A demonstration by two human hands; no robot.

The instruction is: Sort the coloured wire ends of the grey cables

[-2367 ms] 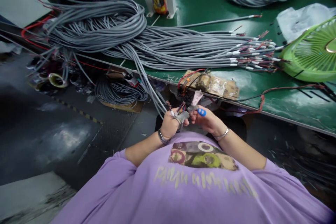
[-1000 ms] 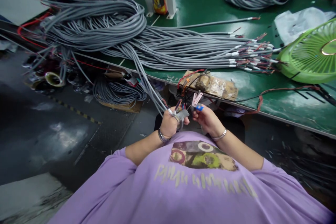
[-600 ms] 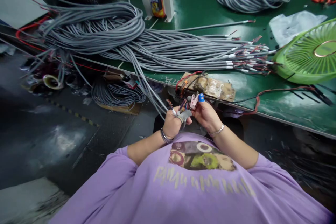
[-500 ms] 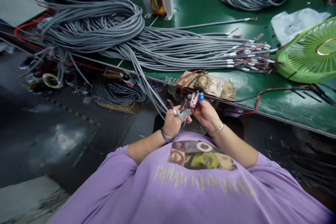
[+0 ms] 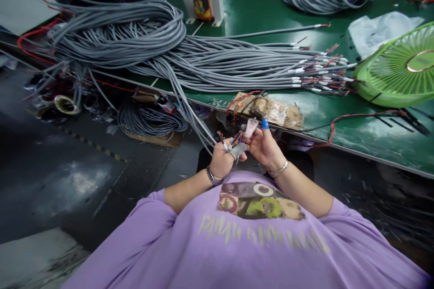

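A worker wears a lilac shirt (image 5: 233, 264) with loose sleeves (image 5: 149, 207) ending near the elbows. Across the front runs a rectangular print (image 5: 261, 201) of white, dark red and yellow-green rounds, above pale script lettering (image 5: 262, 235). A dark linked band (image 5: 213, 176) circles the left wrist, a slim silver band (image 5: 279, 169) the right. Blue caps the right thumb (image 5: 266, 132).

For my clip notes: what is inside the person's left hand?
Grey cables run into the left hand, with coloured wire ends sticking out above. The stretch inside the grip is hidden by the hand.
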